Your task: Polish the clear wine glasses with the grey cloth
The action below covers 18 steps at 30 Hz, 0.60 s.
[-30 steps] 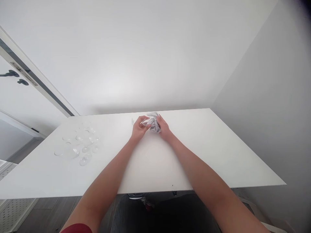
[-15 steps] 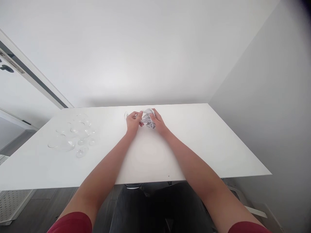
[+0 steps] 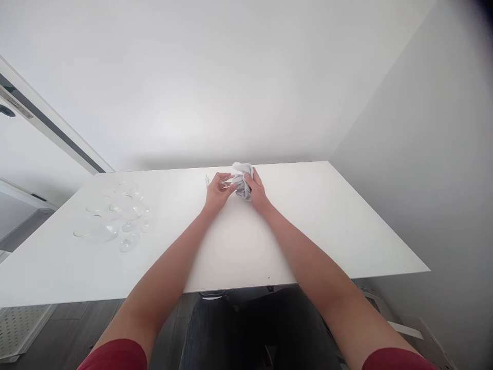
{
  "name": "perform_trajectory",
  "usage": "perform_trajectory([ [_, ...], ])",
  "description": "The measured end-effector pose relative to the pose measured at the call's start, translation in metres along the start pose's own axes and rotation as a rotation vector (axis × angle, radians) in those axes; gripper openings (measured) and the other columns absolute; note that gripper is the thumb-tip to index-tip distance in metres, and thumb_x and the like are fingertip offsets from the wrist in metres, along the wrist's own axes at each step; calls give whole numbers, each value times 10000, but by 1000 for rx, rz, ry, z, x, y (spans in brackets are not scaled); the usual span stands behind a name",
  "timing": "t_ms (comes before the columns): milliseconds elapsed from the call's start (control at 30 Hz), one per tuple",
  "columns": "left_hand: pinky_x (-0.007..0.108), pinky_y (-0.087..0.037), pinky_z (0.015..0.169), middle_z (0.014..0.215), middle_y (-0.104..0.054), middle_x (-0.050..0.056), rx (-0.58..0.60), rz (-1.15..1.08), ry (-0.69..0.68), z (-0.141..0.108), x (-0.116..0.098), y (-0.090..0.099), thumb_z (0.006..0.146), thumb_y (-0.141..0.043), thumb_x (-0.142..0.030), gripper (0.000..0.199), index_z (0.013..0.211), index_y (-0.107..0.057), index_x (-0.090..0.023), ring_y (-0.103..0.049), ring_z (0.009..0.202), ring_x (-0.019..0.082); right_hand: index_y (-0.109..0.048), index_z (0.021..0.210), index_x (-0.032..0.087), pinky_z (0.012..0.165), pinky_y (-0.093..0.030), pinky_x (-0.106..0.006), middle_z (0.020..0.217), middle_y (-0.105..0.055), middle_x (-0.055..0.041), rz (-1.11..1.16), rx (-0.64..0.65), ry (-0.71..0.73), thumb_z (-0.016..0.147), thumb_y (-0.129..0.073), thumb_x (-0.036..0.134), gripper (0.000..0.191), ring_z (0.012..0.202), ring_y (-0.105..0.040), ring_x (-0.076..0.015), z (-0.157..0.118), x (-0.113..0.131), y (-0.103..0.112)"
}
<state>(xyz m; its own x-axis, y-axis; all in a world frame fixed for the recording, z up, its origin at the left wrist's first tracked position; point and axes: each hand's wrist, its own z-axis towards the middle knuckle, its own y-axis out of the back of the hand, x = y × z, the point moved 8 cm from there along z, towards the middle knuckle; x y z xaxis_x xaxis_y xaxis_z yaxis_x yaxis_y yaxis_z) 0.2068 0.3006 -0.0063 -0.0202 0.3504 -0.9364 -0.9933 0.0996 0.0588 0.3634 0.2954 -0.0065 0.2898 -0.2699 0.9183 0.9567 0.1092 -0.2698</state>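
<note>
Near the far edge of the white table, my left hand (image 3: 219, 191) is closed round a clear wine glass. The round foot of the wine glass (image 3: 207, 181) sticks out to the left of the fingers. My right hand (image 3: 258, 190) grips a bunched light grey cloth (image 3: 243, 180), which is pressed against the right end of the glass. The cloth and fingers hide the bowl of the glass.
On the left part of the white table (image 3: 327, 221) stand or lie several clear glasses (image 3: 100, 228), overlapping one another. A white wall rises right behind the table. A white perforated basket (image 3: 23, 329) is on the floor at lower left.
Both hands have shifted slightly right and away from me, with the glass and cloth. The cloth's upper part now bulges higher above the fingers. The view has tilted slightly.
</note>
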Motion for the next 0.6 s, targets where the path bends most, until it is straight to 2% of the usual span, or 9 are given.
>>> perform_trajectory([
  [100, 449, -618, 1054, 1498, -644, 111, 53, -34, -83, -1, -7, -4, 818, -893, -449, 465, 1178, -666, -262, -687, 1261, 250, -621, 1286, 304, 840, -563, -311, 1123, -697, -28, 8, 59, -3, 975, -631, 588, 421, 990, -647, -194, -1, 1, -4],
  [200, 457, -632, 1009, 1488, -634, 116, 3, -31, -83, 2, -4, 1, 798, -906, -466, 498, 1184, -670, -257, -708, 1187, 254, -624, 1298, 277, 884, -570, -322, 1159, -706, -42, -11, 149, 19, 901, -760, 574, 514, 1028, -655, -203, -1, -1, -12],
  [267, 465, -622, 1021, 1447, -647, 126, 18, -30, -77, 3, -2, -2, 811, -895, -494, 511, 1201, -678, -244, -712, 1175, 263, -639, 1237, 253, 864, -575, -316, 1107, -713, -38, -18, 116, 63, 810, -872, 526, 557, 985, -658, -196, 2, -1, -8],
  [367, 484, -552, 1121, 1508, -608, 146, 171, -77, -60, -1, -2, -16, 878, -837, -517, 545, 1320, -671, -244, -628, 1361, 318, -656, 1167, 246, 763, -585, -285, 1015, -716, -13, 65, -30, 79, 759, -916, 471, 534, 874, -654, -165, 9, -5, 11],
  [433, 479, -510, 1170, 1661, -479, 133, 274, -106, -30, -4, -2, -24, 891, -829, -499, 547, 1361, -679, -262, -481, 1523, 351, -663, 1143, 254, 741, -596, -270, 1005, -721, -3, 176, -199, 80, 759, -903, 431, 486, 853, -667, -150, 13, -8, 33],
  [467, 472, -505, 1175, 1705, -429, 119, 280, -127, -15, -5, -2, -24, 886, -835, -490, 510, 1322, -705, -259, -440, 1556, 357, -664, 1115, 256, 747, -603, -266, 992, -720, 3, 240, -299, 83, 756, -895, 408, 453, 847, -675, -143, 14, -8, 47],
  [500, 466, -516, 1164, 1705, -433, 115, 254, -167, 6, -4, -2, -21, 881, -840, -489, 461, 1257, -725, -248, -460, 1542, 352, -663, 1085, 257, 753, -609, -264, 966, -716, 9, 304, -391, 85, 749, -887, 386, 424, 835, -680, -137, 14, -9, 58],
  [533, 461, -542, 1128, 1652, -503, 130, 208, -229, 41, -2, 0, -17, 880, -836, -506, 427, 1191, -726, -234, -548, 1465, 337, -661, 1054, 255, 745, -610, -261, 927, -706, 18, 359, -460, 84, 739, -878, 367, 398, 810, -678, -131, 13, -10, 68],
  [600, 446, -614, 970, 1367, -714, 166, 166, -383, 187, -1, 9, -13, 894, -774, -620, 475, 1105, -678, -206, -744, 1118, 280, -662, 983, 244, 679, -589, -242, 822, -660, 35, 398, -489, 75, 739, -860, 348, 331, 730, -645, -119, 12, -9, 73],
])
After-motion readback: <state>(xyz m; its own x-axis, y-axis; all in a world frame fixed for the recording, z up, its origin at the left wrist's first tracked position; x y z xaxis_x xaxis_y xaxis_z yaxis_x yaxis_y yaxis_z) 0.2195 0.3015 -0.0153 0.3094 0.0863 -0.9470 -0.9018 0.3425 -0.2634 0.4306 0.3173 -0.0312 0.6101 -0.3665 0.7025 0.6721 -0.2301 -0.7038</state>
